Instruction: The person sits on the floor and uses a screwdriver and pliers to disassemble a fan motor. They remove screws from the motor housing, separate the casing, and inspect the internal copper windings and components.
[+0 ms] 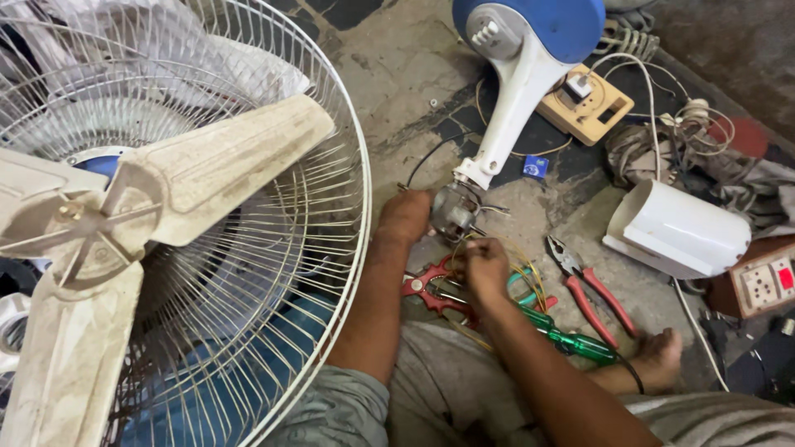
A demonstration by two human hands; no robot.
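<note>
Left hand [406, 217] is wrapping around the small fan motor [455, 210], fingers closed on its left side, so it's clamped on that. Right hand [485, 266] is sitting just below the motor, fingers pinched together in the bundle of thin wires [523, 266] hanging off it, though I can't really tell which wire it's gripping. The motor is sitting on the concrete floor [397, 74] about mid-scene, right at the bottom end of a white fan neck [515, 99] that's running up to a blue housing [530, 23] at the far edge. Red-handled cutters [432, 290] are lying just near of the hands, partly under the right one, and a green-handled screwdriver [571, 338] is lying beside the right forearm. Pliers with red grips [590, 291] are resting a bit further right. A white plastic cover [679, 230] is lying on its side to the right, with a beige switch box [586, 106] and tangled cables [662, 132] beyond it. Taking up the whole left side is a big wire fan guard [331, 273] with dusty cream blades [215, 165] in front of it. A bare foot [662, 354] is poking out near right.
</note>
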